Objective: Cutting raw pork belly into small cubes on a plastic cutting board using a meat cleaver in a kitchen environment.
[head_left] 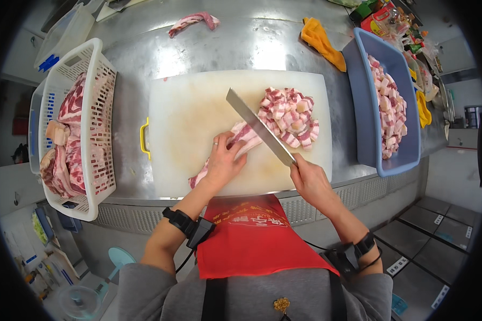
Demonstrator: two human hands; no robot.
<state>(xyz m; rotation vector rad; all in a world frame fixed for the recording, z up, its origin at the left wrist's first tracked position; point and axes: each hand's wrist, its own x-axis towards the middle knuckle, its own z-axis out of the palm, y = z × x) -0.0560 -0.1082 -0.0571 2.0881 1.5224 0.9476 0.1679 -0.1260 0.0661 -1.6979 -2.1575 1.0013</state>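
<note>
- A shiny grey metal tabletop (133, 101), with bright light reflected across its far part.
- Mid-tabletop, a broad white cutting board (185, 107) lies flat near the front edge, a yellow handle (142, 138) at its left side.
- Beyond the board, a curved strip of raw meat (194, 22) lies straight on the metal.
- To the right of that strip, a crumpled orange cloth (322, 44), its lower end beside a blue-grey tub (361, 101).
- At the left, a white slotted basket (90, 150).
</note>
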